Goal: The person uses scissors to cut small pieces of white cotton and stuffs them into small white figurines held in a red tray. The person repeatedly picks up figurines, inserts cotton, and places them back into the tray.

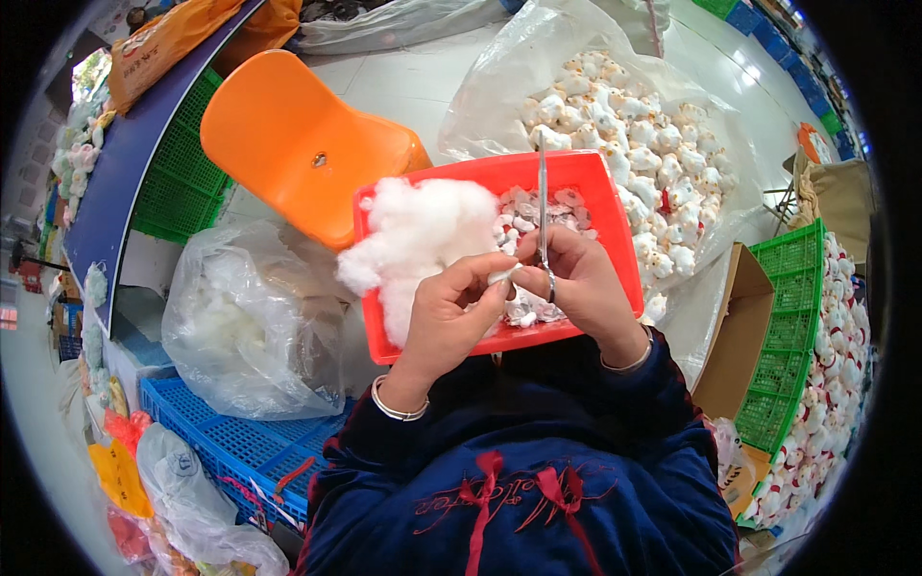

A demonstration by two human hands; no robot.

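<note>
Between the fingertips of my two hands is a small white fabric piece, above a red plastic tub. My left hand pinches this piece with thumb and forefinger. My right hand is closed round long metal forceps, their slim shaft pointing away from me and a finger loop at the fingers; its thumb and forefinger also meet the white piece. Fluffy white stuffing fills the tub's left side and spills over its rim. Small white and silvery pieces lie on its right side, partly hidden by my hands.
A big clear bag holding many small white stuffed toys lies beyond the tub. An orange chair stands at far left, near a plastic bag of stuffing and blue crates. At right are a cardboard box and green crate.
</note>
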